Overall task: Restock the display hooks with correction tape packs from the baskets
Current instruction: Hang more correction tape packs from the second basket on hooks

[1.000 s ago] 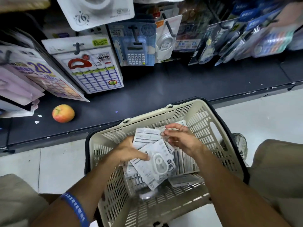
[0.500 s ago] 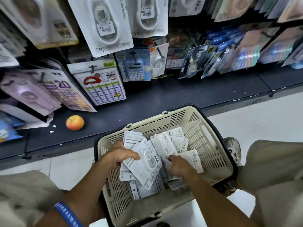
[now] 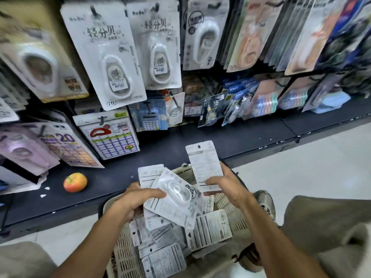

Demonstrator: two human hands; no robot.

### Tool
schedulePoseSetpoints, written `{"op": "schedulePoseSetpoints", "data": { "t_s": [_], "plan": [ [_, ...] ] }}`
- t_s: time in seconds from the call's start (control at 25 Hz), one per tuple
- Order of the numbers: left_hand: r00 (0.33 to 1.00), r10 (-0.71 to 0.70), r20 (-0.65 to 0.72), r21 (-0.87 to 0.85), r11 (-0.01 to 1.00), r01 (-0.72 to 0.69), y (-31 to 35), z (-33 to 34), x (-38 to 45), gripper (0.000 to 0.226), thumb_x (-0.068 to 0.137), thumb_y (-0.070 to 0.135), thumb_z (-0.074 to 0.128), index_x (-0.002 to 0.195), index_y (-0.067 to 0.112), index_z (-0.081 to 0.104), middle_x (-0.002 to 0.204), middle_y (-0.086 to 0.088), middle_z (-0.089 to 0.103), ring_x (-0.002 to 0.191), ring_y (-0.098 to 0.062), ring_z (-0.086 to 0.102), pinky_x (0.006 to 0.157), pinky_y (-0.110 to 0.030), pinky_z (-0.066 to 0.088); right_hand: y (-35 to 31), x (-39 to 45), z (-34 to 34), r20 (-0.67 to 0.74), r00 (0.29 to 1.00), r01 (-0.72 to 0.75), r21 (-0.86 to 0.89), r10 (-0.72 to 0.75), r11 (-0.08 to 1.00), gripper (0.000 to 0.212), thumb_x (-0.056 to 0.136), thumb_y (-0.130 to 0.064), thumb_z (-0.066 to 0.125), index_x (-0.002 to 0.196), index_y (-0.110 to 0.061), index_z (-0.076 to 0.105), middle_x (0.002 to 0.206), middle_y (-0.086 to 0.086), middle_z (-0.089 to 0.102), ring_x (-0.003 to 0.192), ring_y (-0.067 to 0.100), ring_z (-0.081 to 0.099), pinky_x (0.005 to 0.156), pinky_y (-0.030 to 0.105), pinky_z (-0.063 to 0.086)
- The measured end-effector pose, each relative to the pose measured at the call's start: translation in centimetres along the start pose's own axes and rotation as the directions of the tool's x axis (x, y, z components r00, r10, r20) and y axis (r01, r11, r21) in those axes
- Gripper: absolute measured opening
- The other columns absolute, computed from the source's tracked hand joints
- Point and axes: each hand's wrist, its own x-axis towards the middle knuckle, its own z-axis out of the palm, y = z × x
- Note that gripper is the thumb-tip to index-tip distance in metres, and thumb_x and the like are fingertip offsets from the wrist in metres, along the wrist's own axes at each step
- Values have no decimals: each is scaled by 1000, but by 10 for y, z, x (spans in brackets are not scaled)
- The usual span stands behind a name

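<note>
- Two hands have come up out of the basket (image 3: 128, 255) since a moment ago, each now carrying packs, so we judge the picking done and the hanging next.
- Our left hand (image 3: 132, 199) has its fingers curled round a small stack of packs (image 3: 172, 197), thumb on top, held just above the basket.
- Our right hand (image 3: 226, 185) pinches a single pack (image 3: 202, 163), upright with its printed back toward us, raised toward the hanging packs (image 3: 112, 57) on the hooks.
- More loose packs (image 3: 160, 255) lie in the basket.
</note>
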Motion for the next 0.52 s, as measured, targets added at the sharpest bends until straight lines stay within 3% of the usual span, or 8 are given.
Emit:
{"op": "schedulePoseSetpoints", "data": {
  "t_s": [0.12, 0.2, 0.28, 0.32, 0.36, 0.44, 0.52],
  "plan": [
    [988, 152, 16, -65, 986, -151, 48, 14, -20, 36, 66, 4, 90, 98, 12, 77, 91, -7, 81, 82, -24, 79, 74, -38, 62, -55, -14, -5, -177, 955, 256, 90, -238, 962, 14, 93, -34, 64, 105, -34, 71, 106, -7, 78, 95, 12, 74, 75, 29, 60],
    [956, 292, -8, -96, 952, -291, 89, 21, -39, 39, 62, 6, 93, 95, 17, 77, 90, -2, 81, 84, -21, 78, 85, -42, 61, -102, -20, -13, -266, 912, 347, 90, -313, 934, 26, 98, -53, 51, 107, -39, 71, 109, -12, 76, 106, 11, 71, 89, 34, 56],
    [915, 402, -42, -114, 908, -404, 131, 19, -62, 45, 55, 11, 96, 95, 18, 76, 88, 1, 81, 81, -19, 78, 84, -42, 61, -145, -30, -17, -300, 868, 407, -27, -396, 913, 46, 100, -58, 41, 137, -36, 58, 136, -15, 62, 128, 10, 56, 109, 38, 43],
    [895, 444, -45, -117, 887, -446, 150, 15, -74, 47, 53, 13, 95, 96, 18, 76, 88, 0, 81, 81, -19, 78, 84, -41, 61, -163, -34, -19, -315, 826, 436, -172, -468, 884, 57, 99, -61, 37, 149, -34, 44, 143, -16, 51, 130, 8, 48, 111, 36, 36],
    [878, 477, -42, -127, 869, -478, 166, 10, -85, 47, 54, 12, 95, 97, 17, 76, 90, -2, 81, 81, -21, 79, 83, -41, 61, -178, -37, -20, -329, 756, 451, -366, -566, 814, 61, 99, -63, 33, 153, -34, 31, 141, -16, 45, 125, 9, 47, 105, 35, 36],
    [844, 534, -51, -185, 825, -534, 192, -2, -106, 46, 57, 7, 94, 98, 15, 76, 92, -8, 81, 83, -25, 79, 80, -39, 60, -209, -47, -19, -263, 581, 443, -692, -770, 570, 61, 98, -68, 26, 151, -38, 21, 134, -5, 48, 109, 21, 54, 85, 38, 40],
    [820, 567, -82, -264, 781, -566, 207, -11, -124, 55, 47, 12, 92, 100, 13, 76, 92, -11, 80, 83, -27, 79, 74, -36, 61, -236, -52, -14, -188, 479, 369, -843, -858, 391, 61, 94, -72, 23, 146, -40, 22, 130, 3, 49, 101, 29, 56, 75, 39, 38]
  ]
}}
